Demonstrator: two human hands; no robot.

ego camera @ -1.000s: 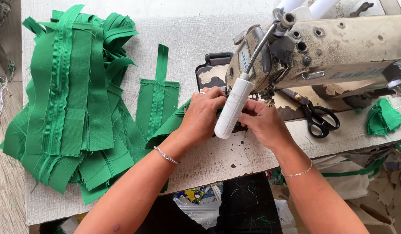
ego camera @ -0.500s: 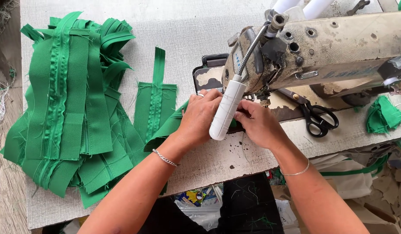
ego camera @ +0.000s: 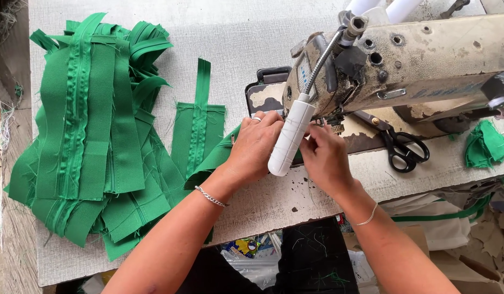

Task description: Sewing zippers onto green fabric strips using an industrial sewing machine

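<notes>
Your left hand [ego camera: 256, 146] lies flat, fingers [ego camera: 261, 121] loosely spread, pressing the green fabric piece [ego camera: 211, 159] onto the desk [ego camera: 273, 201]. Your right hand [ego camera: 324, 159] curls its fingers on the same fabric just beside it; whether they pinch it I cannot tell. The white lamp head [ego camera: 288, 137] hangs between both hands. Beyond them stands the sewing machine [ego camera: 404, 65], with black scissors [ego camera: 401, 147] to the right.

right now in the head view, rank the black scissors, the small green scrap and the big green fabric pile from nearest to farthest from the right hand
From the right hand:
1. Black scissors, just to its right on the machine bed.
2. Small green scrap, farther right, near the table edge.
3. Big green fabric pile, far across on the left, beyond the left hand.
</notes>
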